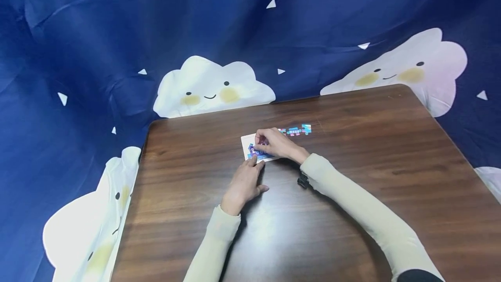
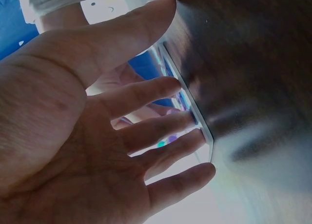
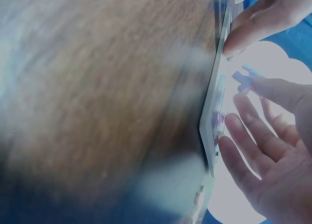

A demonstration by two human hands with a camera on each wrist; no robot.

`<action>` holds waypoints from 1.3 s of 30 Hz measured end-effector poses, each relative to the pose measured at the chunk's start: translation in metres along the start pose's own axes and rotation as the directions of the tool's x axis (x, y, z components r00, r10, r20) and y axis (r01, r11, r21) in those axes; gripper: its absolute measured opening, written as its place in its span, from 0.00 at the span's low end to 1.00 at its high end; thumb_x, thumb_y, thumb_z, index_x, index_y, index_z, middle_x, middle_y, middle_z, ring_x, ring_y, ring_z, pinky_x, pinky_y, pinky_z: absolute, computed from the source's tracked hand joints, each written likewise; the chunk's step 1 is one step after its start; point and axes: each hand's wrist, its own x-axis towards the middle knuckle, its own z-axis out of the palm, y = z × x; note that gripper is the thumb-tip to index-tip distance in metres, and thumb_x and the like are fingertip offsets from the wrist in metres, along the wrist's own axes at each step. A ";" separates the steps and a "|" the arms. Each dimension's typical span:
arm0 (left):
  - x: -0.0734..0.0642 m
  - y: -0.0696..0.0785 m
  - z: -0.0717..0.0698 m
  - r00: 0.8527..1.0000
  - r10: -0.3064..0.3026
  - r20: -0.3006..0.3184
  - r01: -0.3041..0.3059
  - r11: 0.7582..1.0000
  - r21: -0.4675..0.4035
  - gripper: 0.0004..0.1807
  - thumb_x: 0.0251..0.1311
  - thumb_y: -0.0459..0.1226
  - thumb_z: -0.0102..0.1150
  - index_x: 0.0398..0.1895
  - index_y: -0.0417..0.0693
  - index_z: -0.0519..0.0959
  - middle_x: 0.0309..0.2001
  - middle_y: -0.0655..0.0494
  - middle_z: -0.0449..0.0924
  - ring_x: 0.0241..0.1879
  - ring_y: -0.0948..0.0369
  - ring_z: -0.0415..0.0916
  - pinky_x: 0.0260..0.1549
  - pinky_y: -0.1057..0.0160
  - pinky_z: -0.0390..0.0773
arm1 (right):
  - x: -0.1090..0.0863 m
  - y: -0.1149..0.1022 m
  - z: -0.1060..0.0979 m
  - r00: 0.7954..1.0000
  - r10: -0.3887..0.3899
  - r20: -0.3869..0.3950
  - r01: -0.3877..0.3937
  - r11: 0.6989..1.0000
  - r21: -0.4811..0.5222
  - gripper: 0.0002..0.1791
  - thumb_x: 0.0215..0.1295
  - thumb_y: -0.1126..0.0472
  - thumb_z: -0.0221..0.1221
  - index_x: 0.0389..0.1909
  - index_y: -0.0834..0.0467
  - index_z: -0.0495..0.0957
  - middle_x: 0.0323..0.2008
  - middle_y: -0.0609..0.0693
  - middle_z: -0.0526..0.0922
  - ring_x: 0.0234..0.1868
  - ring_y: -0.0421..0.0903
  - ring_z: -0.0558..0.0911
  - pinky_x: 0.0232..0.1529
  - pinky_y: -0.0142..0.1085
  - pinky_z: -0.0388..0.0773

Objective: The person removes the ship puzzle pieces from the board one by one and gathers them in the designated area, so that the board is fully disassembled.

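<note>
A small white-bordered jigsaw board [image 1: 245, 142] with a purple and blue picture lies on the table. My right hand [image 1: 275, 142] is over the board, pinching a bluish-purple jigsaw piece [image 3: 242, 80] between thumb and index finger, the piece just off the board's surface in the right wrist view. The other right fingers reach toward the board's face. At the near edge of the board, my left hand [image 1: 242, 182] has its fingertips on the border, fingers spread and thumb held out to the side. In the left wrist view, its fingers [image 2: 161, 129] line the board's pale edge [image 2: 207, 133].
Beyond the right hand, loose jigsaw pieces [image 1: 306, 129] lie in a short row, one partly hidden by the hand. The brown wooden table [image 1: 188, 177] ends at a blue curtain [image 1: 235, 21] with white clouds. A black device [image 1: 303, 181] sits at the right wrist.
</note>
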 end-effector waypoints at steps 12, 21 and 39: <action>0.001 -0.004 -0.004 1.000 -0.004 -0.015 0.004 1.000 0.015 0.45 0.53 0.51 0.80 0.73 0.44 0.74 0.75 0.36 0.68 0.73 0.41 0.70 0.72 0.46 0.73 | 0.003 -0.002 -0.010 0.999 0.003 -0.052 0.000 0.998 0.068 0.05 0.68 0.62 0.68 0.36 0.57 0.81 0.32 0.50 0.88 0.35 0.43 0.85 0.42 0.35 0.83; 0.007 0.001 -0.003 1.000 0.024 -0.010 -0.023 0.998 0.056 0.44 0.54 0.53 0.78 0.73 0.46 0.74 0.75 0.38 0.69 0.72 0.42 0.71 0.72 0.48 0.73 | -0.010 0.012 -0.021 0.995 0.034 -0.091 -0.027 0.997 0.071 0.03 0.70 0.62 0.66 0.40 0.58 0.84 0.33 0.51 0.89 0.30 0.41 0.83 0.36 0.29 0.79; -0.001 0.000 -0.001 0.999 -0.022 0.028 0.022 1.000 -0.002 0.46 0.56 0.52 0.77 0.76 0.48 0.71 0.77 0.37 0.64 0.75 0.41 0.66 0.73 0.46 0.71 | -0.037 0.038 -0.041 0.976 0.167 -0.140 -0.143 0.975 0.169 0.05 0.71 0.65 0.65 0.43 0.63 0.83 0.35 0.59 0.90 0.29 0.50 0.88 0.29 0.29 0.83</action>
